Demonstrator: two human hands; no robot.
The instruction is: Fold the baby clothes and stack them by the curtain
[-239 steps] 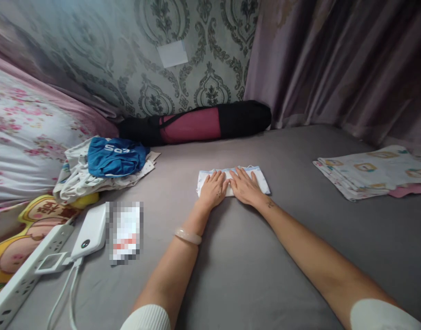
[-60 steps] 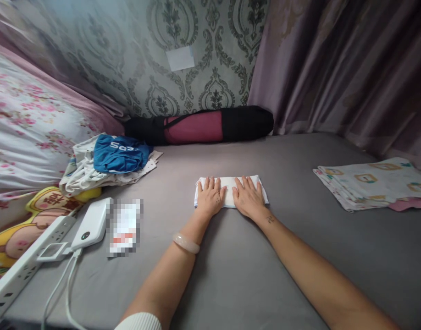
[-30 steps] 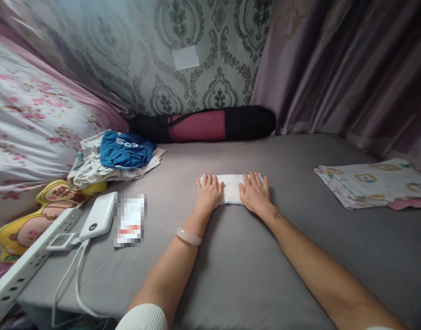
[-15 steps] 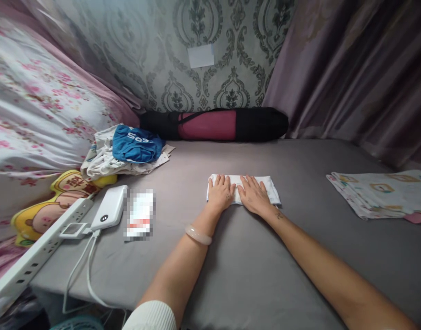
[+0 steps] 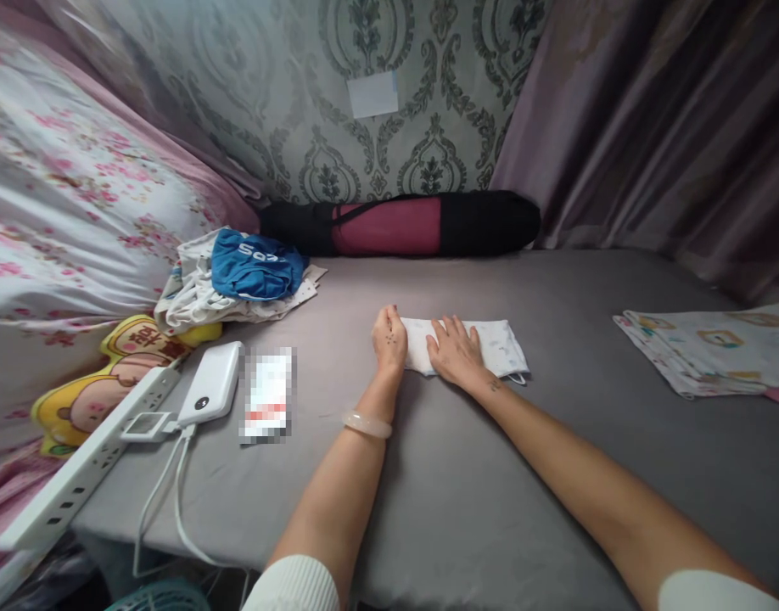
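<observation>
A folded white cloth with a faint print lies flat on the grey sheet in front of me, a thin loop poking out at its near right corner. My left hand is turned on its side at the cloth's left end, fingers curled round that edge; the fingertips are partly hidden. Palm down across the middle of the cloth rests my right hand, its fingers spread and pressing on the fabric.
At right lies a stack of folded printed cloths. A black and pink long bag runs along the wall. To the left are a clothes pile, a white power bank, a power strip, a blurred packet and a yellow cushion.
My left hand has gone from lying flat on the cloth to curling round its left end. My right hand has slid slightly left over the cloth, baring more of its right part.
</observation>
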